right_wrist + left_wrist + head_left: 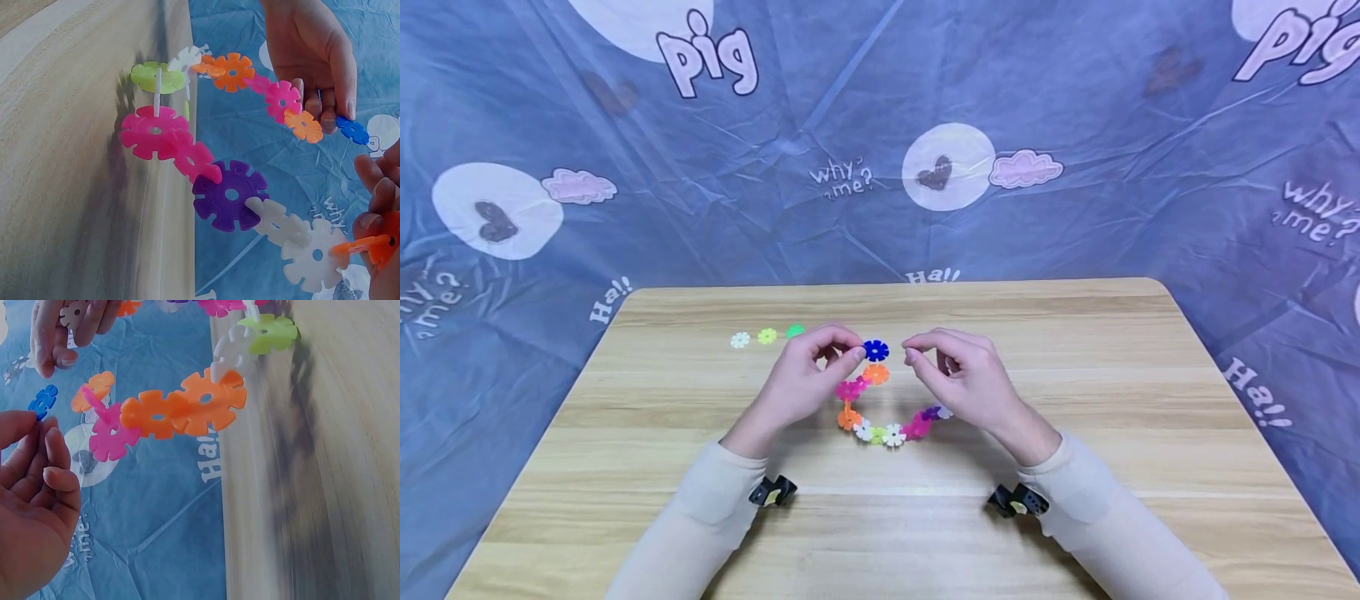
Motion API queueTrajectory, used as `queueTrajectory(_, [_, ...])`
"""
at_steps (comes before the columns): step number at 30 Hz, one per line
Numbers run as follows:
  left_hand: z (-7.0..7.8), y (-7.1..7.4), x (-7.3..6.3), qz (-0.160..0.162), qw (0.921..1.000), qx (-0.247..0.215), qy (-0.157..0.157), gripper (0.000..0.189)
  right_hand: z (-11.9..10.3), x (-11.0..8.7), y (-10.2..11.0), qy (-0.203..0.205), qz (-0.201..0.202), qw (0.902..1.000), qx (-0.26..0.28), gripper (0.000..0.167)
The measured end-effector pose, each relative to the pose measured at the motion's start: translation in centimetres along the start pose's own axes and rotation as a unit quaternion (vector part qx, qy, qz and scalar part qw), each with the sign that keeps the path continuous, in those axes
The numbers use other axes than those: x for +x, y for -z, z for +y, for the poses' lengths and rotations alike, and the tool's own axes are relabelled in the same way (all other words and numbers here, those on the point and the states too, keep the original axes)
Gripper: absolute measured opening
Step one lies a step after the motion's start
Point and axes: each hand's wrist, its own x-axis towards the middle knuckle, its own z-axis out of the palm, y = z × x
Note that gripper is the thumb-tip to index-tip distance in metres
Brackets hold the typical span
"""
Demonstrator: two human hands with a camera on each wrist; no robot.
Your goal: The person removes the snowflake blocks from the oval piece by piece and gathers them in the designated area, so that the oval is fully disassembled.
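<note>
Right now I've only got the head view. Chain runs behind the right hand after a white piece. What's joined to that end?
Observer: Right wrist view shows an orange disc past the white piece, close by the right hand.
Operator: Anything tucked in that hand?
Observer: Yes. Left wrist view shows a pale piece among its fingers. Can't tell how it's joined.
Operator: Is the blue piece touching the orange end piece? Looks tight from above.
Observer: No, left wrist view shows a gap between them.
</note>
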Motion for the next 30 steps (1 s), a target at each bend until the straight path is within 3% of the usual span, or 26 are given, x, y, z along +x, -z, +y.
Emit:
queueTrajectory(5, [0.1, 0.3, -0.2, 0.006, 0.9998, 0.001, 0.018, 0.007, -0.1, 0.0, 0.0, -0.003, 0.001, 1.0000, -0.004, 0.015])
queueTrajectory(30, [-1.5, 2.6, -1.7, 0.050, 0.9981, 0.017, 0.034, 0.009, 0.0, -0.1, 0.2, -0.007, 0.010, 0.9999, 0.001, 0.013])
